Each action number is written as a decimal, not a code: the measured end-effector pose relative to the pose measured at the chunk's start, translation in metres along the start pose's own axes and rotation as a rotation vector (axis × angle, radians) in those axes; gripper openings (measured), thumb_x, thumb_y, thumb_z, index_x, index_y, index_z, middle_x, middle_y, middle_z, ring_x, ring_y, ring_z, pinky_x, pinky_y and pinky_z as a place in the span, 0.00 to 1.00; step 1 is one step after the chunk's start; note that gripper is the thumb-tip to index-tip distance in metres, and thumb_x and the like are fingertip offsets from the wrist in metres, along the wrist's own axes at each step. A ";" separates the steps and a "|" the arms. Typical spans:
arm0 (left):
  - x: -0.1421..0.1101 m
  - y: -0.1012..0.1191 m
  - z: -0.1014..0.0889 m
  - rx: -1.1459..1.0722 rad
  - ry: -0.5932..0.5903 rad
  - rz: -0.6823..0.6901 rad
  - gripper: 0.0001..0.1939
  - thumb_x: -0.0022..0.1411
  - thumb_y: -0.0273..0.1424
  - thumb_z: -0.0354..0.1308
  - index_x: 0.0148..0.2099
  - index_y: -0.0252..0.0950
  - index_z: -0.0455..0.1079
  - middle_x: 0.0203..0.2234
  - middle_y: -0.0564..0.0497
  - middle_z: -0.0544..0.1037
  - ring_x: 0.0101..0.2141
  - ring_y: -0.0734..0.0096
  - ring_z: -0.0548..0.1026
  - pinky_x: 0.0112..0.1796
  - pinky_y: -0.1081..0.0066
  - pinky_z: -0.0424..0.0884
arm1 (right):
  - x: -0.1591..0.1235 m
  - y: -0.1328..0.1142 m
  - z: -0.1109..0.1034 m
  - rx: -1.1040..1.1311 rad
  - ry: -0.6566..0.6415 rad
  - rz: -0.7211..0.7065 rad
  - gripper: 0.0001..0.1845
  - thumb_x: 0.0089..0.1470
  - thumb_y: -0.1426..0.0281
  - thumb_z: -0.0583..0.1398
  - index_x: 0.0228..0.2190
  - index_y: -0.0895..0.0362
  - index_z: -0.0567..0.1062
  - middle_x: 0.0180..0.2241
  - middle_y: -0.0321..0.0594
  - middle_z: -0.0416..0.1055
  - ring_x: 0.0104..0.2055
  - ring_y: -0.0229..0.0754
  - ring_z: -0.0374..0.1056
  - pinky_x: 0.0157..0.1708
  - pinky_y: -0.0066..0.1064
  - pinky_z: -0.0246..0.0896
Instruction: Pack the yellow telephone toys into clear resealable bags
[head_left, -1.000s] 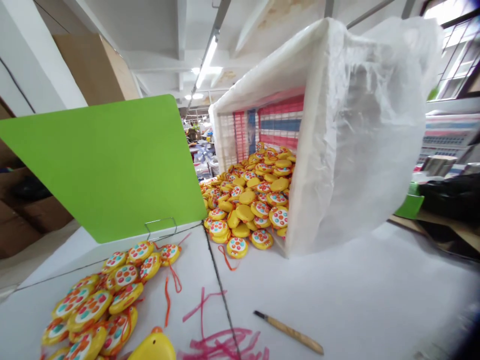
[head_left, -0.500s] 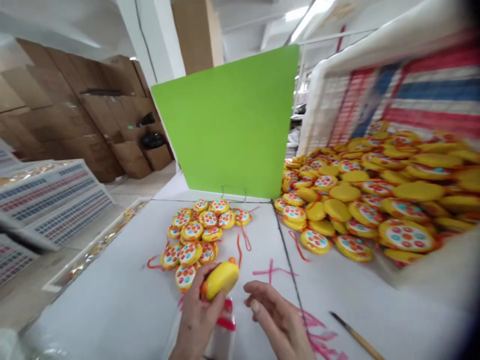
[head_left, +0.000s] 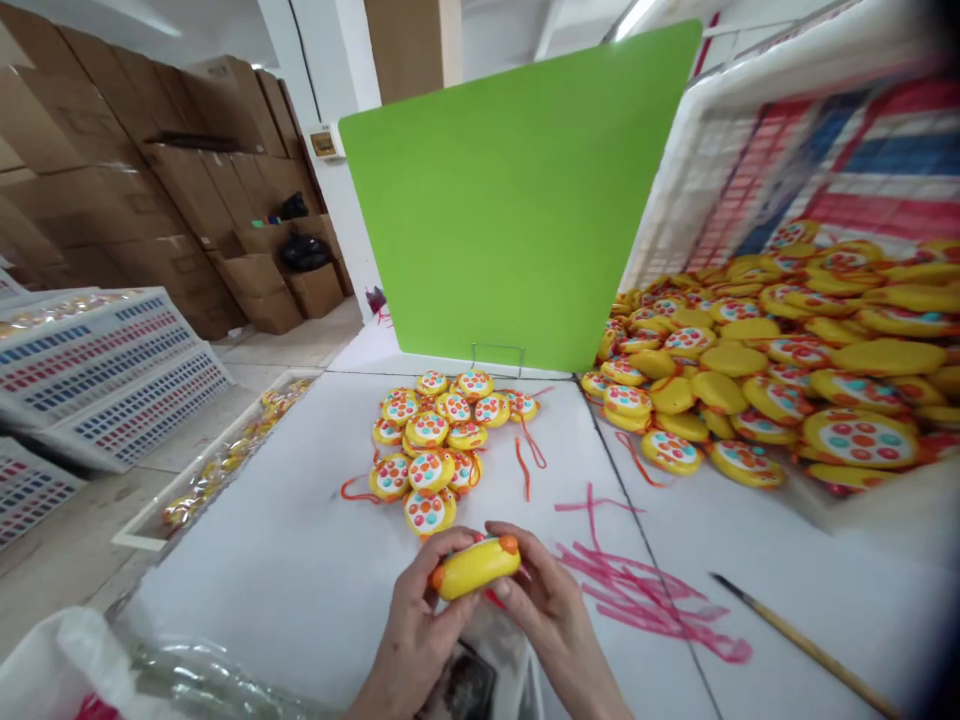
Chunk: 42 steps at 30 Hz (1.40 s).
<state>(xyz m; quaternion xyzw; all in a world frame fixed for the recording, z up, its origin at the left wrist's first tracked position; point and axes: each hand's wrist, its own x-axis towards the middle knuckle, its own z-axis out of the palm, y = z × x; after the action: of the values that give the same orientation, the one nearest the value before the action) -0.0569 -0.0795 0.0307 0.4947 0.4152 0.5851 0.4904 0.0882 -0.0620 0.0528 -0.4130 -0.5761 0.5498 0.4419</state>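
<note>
Between my two hands sits a yellow round toy [head_left: 480, 568] with orange ends, its smooth yellow edge turned toward me. My left hand [head_left: 424, 615] grips its left end, fingers curled behind and thumb below. The right end is gripped by my right hand [head_left: 551, 600] the same way. Most of the toy's spotted face is hidden. Just beyond my hands lies a pile of similar yellow toys [head_left: 427, 470] with white faces and coloured dots, some trailing orange cords. Beneath my hands is a container [head_left: 517, 665] with something dark in it, partly covered.
A paintbrush [head_left: 802, 640] lies at right, near pink paint strokes [head_left: 652, 600] on the white table [head_left: 285, 580]. A green board [head_left: 510, 210] stands at the back. Many more toys [head_left: 742, 370] spill from a large basket at right. Clear plastic [head_left: 202, 680] lies front left.
My right hand has moved left from beside the toy and now holds it together with my left hand. The toy has turned and come lower. The camera view has shifted.
</note>
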 end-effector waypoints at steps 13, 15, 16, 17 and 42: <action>-0.001 -0.030 -0.047 0.151 0.147 0.150 0.12 0.54 0.26 0.56 0.43 0.38 0.68 0.44 0.46 0.72 0.46 0.62 0.69 0.47 0.67 0.66 | -0.038 0.071 0.021 -1.149 -0.207 -0.357 0.20 0.49 0.59 0.60 0.45 0.50 0.70 0.49 0.47 0.69 0.50 0.54 0.65 0.43 0.41 0.68; 0.003 -0.026 -0.049 0.029 0.163 -0.008 0.13 0.53 0.29 0.57 0.43 0.38 0.67 0.40 0.48 0.73 0.40 0.64 0.72 0.41 0.70 0.68 | -0.046 0.098 0.027 -1.356 -0.291 -0.452 0.16 0.50 0.60 0.61 0.42 0.46 0.72 0.48 0.44 0.70 0.48 0.56 0.67 0.39 0.44 0.69; 0.005 -0.024 -0.050 -0.058 0.176 -0.089 0.14 0.53 0.30 0.58 0.44 0.37 0.66 0.38 0.49 0.73 0.38 0.65 0.72 0.39 0.71 0.69 | -0.049 0.108 0.031 -1.427 -0.311 -0.495 0.13 0.51 0.61 0.60 0.41 0.45 0.72 0.48 0.42 0.70 0.47 0.55 0.68 0.38 0.44 0.70; 0.007 -0.023 -0.051 -0.150 0.187 -0.153 0.16 0.52 0.32 0.59 0.44 0.37 0.65 0.36 0.50 0.73 0.35 0.66 0.73 0.36 0.72 0.70 | -0.051 0.117 0.033 -1.474 -0.324 -0.536 0.11 0.53 0.63 0.58 0.40 0.44 0.72 0.48 0.41 0.70 0.46 0.54 0.69 0.37 0.44 0.70; 0.019 -0.045 -0.038 -0.681 0.130 -0.534 0.20 0.52 0.36 0.61 0.47 0.35 0.66 0.44 0.44 0.73 0.44 0.59 0.71 0.40 0.68 0.69 | 0.019 0.032 0.034 -0.177 0.141 0.287 0.25 0.52 0.59 0.57 0.50 0.56 0.62 0.46 0.46 0.68 0.46 0.47 0.66 0.41 0.35 0.67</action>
<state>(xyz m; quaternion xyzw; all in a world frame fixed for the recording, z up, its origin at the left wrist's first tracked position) -0.0874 -0.0530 -0.0163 0.1423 0.3420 0.5713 0.7324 0.0503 -0.0510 0.0215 -0.5659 -0.5249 0.5240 0.3602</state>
